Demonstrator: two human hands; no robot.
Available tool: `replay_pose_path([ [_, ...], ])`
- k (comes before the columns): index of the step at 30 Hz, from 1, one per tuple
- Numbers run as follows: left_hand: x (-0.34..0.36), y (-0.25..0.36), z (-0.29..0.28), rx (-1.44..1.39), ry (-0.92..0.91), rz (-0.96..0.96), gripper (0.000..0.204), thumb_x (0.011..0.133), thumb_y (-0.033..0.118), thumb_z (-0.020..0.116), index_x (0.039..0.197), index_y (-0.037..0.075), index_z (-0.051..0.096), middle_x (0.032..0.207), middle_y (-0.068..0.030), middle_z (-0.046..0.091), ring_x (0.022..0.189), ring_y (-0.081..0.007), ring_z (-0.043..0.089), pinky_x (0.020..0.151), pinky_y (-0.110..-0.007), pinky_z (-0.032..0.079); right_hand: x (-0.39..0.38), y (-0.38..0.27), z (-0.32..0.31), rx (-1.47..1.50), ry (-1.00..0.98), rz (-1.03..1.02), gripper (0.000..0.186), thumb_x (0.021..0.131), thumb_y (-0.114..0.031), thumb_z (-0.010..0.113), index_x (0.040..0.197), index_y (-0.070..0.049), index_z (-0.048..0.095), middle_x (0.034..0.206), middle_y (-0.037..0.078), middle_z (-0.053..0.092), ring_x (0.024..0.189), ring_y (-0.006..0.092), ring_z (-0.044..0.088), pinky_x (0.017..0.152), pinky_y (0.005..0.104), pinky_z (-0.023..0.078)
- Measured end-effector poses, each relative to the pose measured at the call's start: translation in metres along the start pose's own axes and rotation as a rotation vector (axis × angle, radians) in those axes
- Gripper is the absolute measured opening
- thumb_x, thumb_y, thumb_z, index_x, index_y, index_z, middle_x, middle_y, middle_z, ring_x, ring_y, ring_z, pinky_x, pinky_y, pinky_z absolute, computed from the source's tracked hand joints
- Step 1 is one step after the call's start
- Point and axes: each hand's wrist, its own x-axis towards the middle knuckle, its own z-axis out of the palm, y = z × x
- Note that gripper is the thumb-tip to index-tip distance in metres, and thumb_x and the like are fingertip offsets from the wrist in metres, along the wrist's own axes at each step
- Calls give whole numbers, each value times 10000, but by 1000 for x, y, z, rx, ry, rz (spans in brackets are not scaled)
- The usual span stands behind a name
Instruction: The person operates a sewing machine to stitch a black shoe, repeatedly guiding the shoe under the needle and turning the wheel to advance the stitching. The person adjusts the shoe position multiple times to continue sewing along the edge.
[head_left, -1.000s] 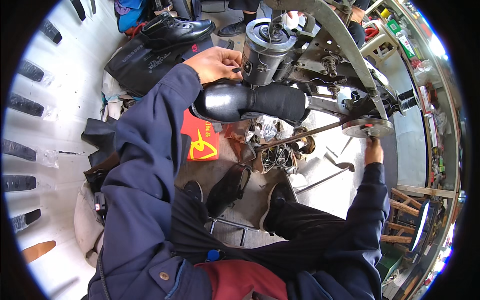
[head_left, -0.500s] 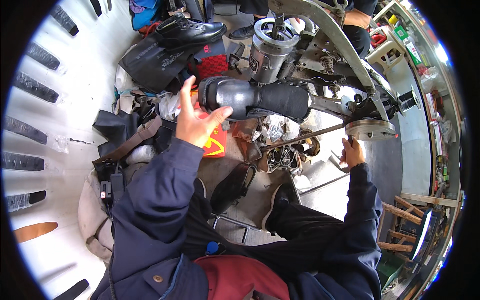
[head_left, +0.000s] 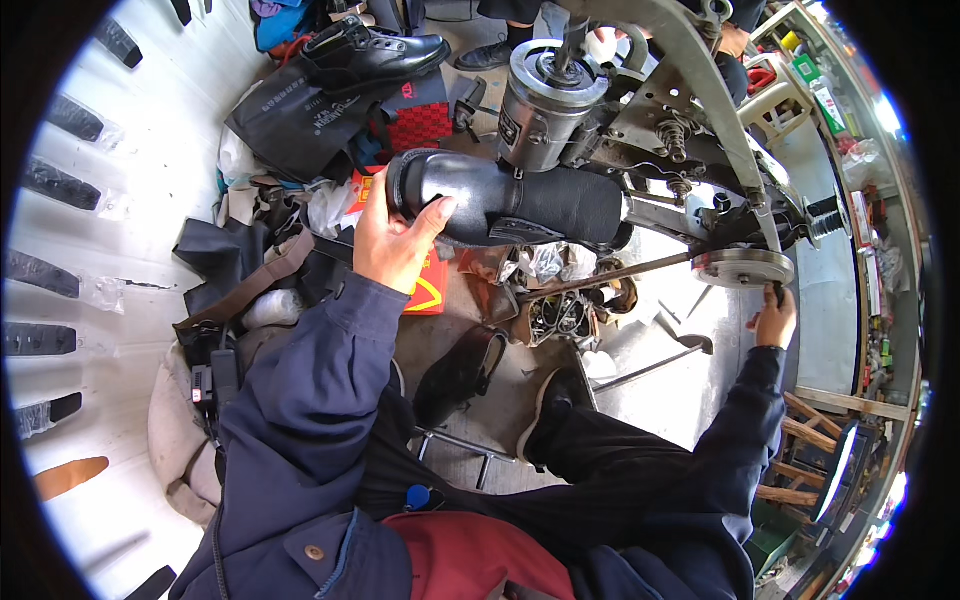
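A black leather shoe [head_left: 467, 196] lies sideways in mid-view, pushed over the arm of a metal shoe-stitching machine [head_left: 545, 130]. My left hand [head_left: 392, 245] holds its toe end, thumb on the upper and fingers round the tip. The machine's needle end comes down onto the shoe near its middle. At the right, my right hand [head_left: 775, 320] grips a small dark crank handle at the rim of the round metal wheel [head_left: 742, 268]. Part of that handle is hidden by my fingers.
Another black shoe [head_left: 375, 55] rests on a dark bag [head_left: 300, 115] at the back left. A black shoe [head_left: 455, 375] lies between my feet. Leather scraps, a red box [head_left: 428, 285] and a small parts box [head_left: 565, 318] surround the machine. Shelves line the right; another person's shoe [head_left: 483, 56] shows behind.
My left hand has closed on the shoe's toe, where its fingers were spread beside it. My right hand has swung to the right along the wheel's rim with the crank handle.
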Motion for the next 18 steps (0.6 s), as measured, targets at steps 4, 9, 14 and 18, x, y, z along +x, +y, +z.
replay_pose_path([
  [4, 0, 4, 1, 5, 8, -28, 519, 859, 151, 749, 1270, 21, 458, 1128, -84, 609, 978, -139, 612, 845, -276, 507, -20, 23, 43, -117, -223, 183, 203, 951, -224, 566, 965, -22, 570, 589, 59, 518, 398, 155, 506, 362, 309, 441],
  [9, 0, 1, 0, 9, 27, -47, 556, 843, 207, 771, 1271, 45, 455, 1111, -72, 616, 938, -120, 615, 743, -244, 519, -67, -38, 75, 82, -521, 114, 223, 951, -231, 572, 943, -8, 567, 570, 52, 532, 440, 141, 539, 417, 273, 431],
  [14, 2, -2, -4, 79, 7, -69, 588, 840, 288, 772, 1274, 55, 452, 1091, -71, 628, 890, -119, 638, 655, -254, 541, -20, -49, -5, 169, -161, -195, 207, 942, -198, 567, 814, -36, 579, 576, 0, 479, 449, 86, 449, 422, 239, 372],
  [18, 4, -2, -3, 65, 14, -35, 594, 838, 317, 770, 1270, 60, 453, 1086, -72, 633, 874, -131, 653, 618, -268, 564, -10, 6, 22, 53, -102, 79, 183, 954, -220, 563, 933, -39, 572, 575, 14, 477, 406, 107, 454, 370, 269, 373],
])
